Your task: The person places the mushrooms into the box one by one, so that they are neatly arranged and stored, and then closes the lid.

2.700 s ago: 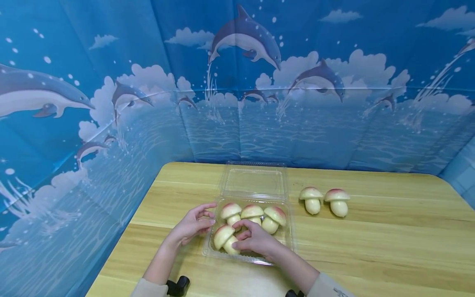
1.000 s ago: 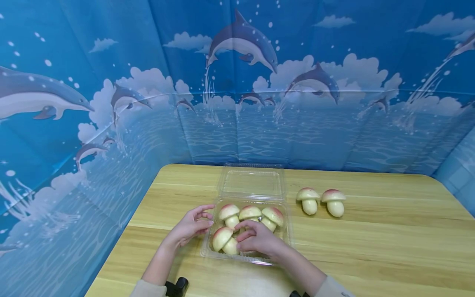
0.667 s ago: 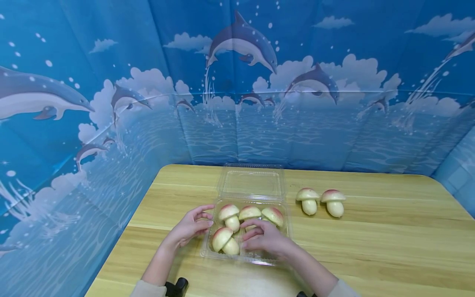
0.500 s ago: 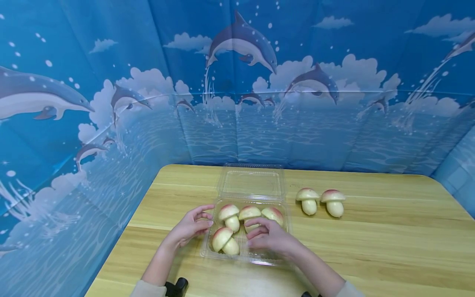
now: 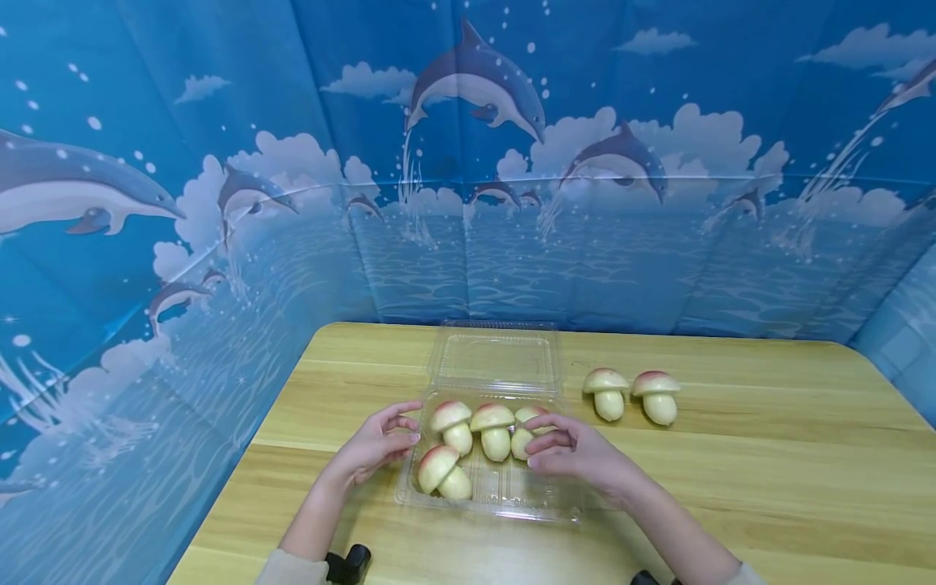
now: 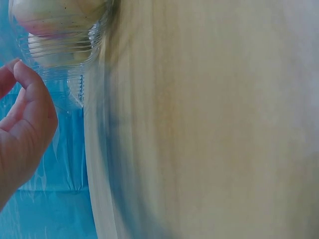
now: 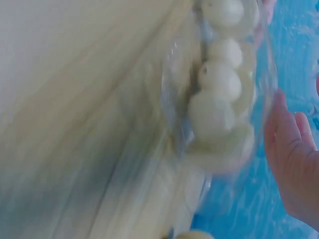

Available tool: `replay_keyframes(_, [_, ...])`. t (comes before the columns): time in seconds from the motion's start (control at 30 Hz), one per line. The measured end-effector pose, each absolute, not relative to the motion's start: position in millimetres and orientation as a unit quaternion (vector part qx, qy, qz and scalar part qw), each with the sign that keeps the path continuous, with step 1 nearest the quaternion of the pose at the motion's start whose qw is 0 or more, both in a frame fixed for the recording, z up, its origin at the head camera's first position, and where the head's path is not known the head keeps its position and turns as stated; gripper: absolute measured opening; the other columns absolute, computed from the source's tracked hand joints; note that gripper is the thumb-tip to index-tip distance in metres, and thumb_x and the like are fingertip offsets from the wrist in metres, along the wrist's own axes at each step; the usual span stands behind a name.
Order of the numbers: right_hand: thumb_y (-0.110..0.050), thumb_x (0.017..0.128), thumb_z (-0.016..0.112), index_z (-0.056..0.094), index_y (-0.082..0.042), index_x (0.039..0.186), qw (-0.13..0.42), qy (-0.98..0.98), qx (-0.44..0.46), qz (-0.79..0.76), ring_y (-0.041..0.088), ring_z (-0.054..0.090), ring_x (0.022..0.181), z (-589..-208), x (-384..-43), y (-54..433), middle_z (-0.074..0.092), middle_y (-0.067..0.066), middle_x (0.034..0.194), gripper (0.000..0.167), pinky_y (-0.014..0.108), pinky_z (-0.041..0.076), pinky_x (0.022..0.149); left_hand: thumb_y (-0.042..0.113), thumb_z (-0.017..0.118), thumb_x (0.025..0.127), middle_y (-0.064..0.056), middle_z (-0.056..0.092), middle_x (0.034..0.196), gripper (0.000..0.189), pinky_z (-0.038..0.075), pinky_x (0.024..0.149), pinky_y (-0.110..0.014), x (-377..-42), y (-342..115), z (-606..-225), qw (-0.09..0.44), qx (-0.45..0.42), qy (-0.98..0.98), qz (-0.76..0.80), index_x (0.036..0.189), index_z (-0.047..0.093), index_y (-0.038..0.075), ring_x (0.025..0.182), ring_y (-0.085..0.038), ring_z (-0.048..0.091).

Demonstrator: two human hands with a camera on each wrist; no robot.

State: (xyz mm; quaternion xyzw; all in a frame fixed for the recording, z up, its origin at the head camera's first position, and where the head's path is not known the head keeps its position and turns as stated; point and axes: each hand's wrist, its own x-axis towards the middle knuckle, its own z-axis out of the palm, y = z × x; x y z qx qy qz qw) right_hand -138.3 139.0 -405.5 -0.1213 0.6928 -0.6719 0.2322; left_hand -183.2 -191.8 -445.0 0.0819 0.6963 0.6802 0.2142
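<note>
A clear plastic clamshell box [image 5: 504, 513] lies open on the table. In its back row stand a left mushroom [image 5: 452, 422], a middle mushroom [image 5: 493, 424] and a right mushroom [image 5: 523, 443], all pale with reddish caps. A front-left mushroom [image 5: 442, 473] lies tilted in the near corner. My left hand [image 5: 374, 445] keeps its fingertips right at the box's left edge, fingers loosely bent. Over the right side of the box is my right hand [image 5: 581, 457], holding nothing, its fingers partly hiding the right mushroom. The right wrist view shows the right hand [image 7: 291, 159] beside the box wall.
Behind the box, its clear lid [image 5: 497, 361] lies folded back flat. To the right, a mushroom [image 5: 608, 394] and another mushroom [image 5: 657, 396] rest side by side on the wooden table [image 5: 760, 455]. A blue dolphin-print curtain [image 5: 468, 244] hangs along the table's far edge.
My right hand has let go of the front-left mushroom, which stays in its corner, and has moved right across the box. The left hand has hardly moved.
</note>
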Motion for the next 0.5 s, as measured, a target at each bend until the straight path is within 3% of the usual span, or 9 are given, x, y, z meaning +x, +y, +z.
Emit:
replay_keyframes(0.2, [-0.011, 0.084, 0.067, 0.036, 0.007, 0.133, 0.211, 0.707, -0.118, -0.665, 0.033, 0.058, 0.1, -400.8, -138.7, 166.3, 0.056, 0.024, 0.112, 0.061, 0.038, 0.049, 0.085, 0.002, 0.06, 0.088, -0.012, 0.049, 0.105, 0.058, 0.046, 0.065, -0.022, -184.3, -192.7, -447.2, 0.212, 0.08, 0.7, 0.677, 0.14, 0.034, 0.0, 0.072, -0.01, 0.052])
replay_keyframes(0.5, [-0.012, 0.088, 0.062, 0.037, 0.002, 0.133, 0.192, 0.722, -0.095, -0.658, 0.026, 0.058, 0.103, -394.1, -138.4, 211.8, 0.058, 0.014, 0.113, 0.053, 0.037, 0.049, 0.085, 0.002, 0.06, 0.088, -0.012, 0.049, 0.104, 0.058, 0.047, 0.065, -0.021, -184.9, -193.3, -448.0, 0.211, 0.079, 0.701, 0.677, 0.14, 0.035, 0.001, 0.073, -0.012, 0.052])
